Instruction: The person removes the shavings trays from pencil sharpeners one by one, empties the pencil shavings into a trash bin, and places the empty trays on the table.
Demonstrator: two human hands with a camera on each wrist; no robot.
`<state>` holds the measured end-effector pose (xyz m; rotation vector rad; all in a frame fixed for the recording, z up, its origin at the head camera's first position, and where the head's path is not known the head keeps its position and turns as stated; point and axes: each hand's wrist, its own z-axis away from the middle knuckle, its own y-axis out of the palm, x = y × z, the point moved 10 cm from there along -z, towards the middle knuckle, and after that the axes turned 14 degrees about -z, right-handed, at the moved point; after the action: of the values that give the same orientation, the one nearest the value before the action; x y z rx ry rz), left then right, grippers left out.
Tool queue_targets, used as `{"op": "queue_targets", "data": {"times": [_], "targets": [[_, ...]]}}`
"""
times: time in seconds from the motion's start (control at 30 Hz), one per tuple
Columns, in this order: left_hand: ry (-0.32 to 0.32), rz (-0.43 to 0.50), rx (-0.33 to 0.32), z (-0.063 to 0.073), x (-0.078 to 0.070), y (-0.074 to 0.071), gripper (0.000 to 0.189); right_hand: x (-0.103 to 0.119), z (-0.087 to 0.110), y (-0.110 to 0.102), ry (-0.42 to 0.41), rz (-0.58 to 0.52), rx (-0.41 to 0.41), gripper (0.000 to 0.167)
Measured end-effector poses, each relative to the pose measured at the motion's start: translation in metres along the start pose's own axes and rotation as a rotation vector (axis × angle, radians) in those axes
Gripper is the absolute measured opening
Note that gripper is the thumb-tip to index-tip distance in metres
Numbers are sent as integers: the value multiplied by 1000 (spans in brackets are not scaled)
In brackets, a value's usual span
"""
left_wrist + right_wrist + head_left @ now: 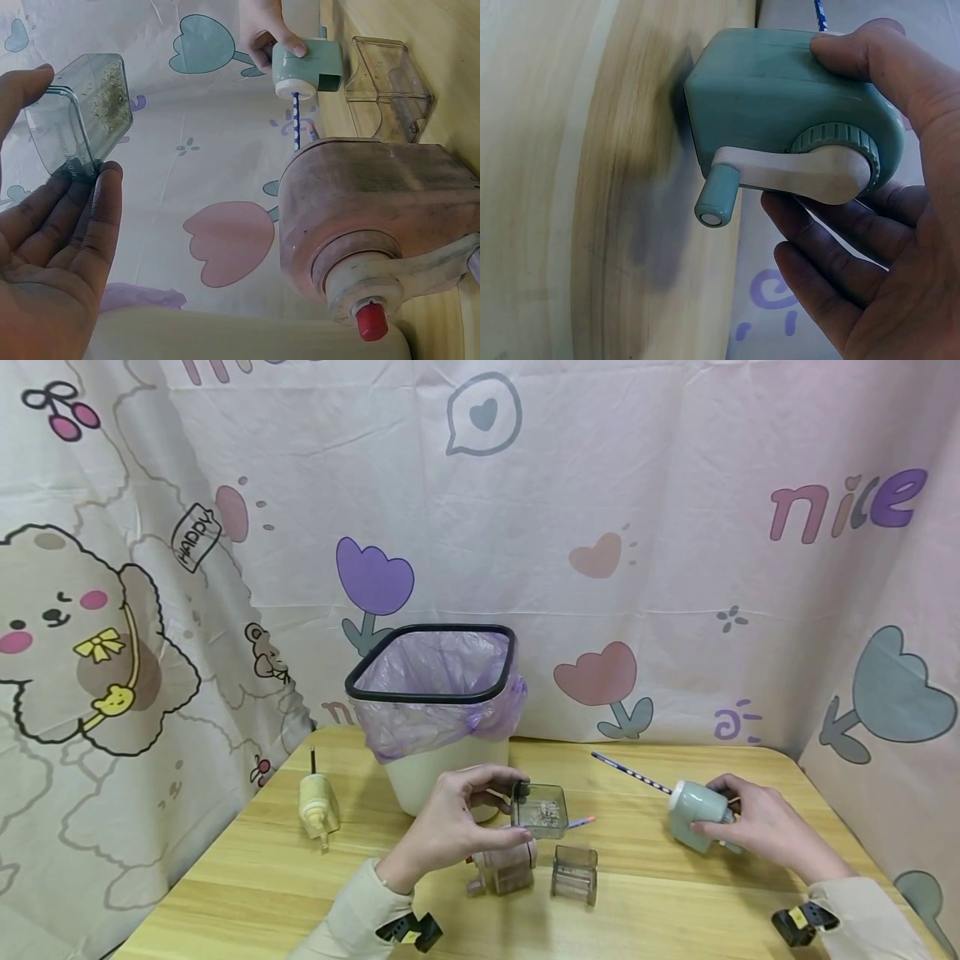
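Observation:
My left hand [465, 818] pinches a clear shavings drawer [542, 812] between thumb and fingers, above the table. Shavings [111, 97] lie inside it. My right hand [768, 827] grips a green crank pencil sharpener [697, 814], its thumb on one side and fingers on the other. A blue dotted pencil [630, 771] sticks out of its front. The white crank [780, 171] faces the right wrist camera. Below the left hand stands a pink crank sharpener [510, 867]. A second clear drawer [575, 875] lies on the table to its right.
Behind the left hand stands a white bin [412, 777] with a black rim and purple liner. A yellow sharpener [315, 802] with a dark pencil is at the table's left. Part of a pencil [581, 822] shows behind the held drawer. A printed curtain [675, 527] backs the table.

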<state>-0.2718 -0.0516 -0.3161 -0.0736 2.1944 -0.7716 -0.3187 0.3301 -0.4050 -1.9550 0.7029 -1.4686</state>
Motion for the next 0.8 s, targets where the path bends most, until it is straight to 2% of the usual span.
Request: {"op": "queue_targets", "data": {"times": [0.47,0.8], "targets": [[2,0,4,1,1,0,54,-6,-3,3,39,9,29,69],[29,1,0,2,-1,0,54,-9,-2,5,42,9,48,71]]}}
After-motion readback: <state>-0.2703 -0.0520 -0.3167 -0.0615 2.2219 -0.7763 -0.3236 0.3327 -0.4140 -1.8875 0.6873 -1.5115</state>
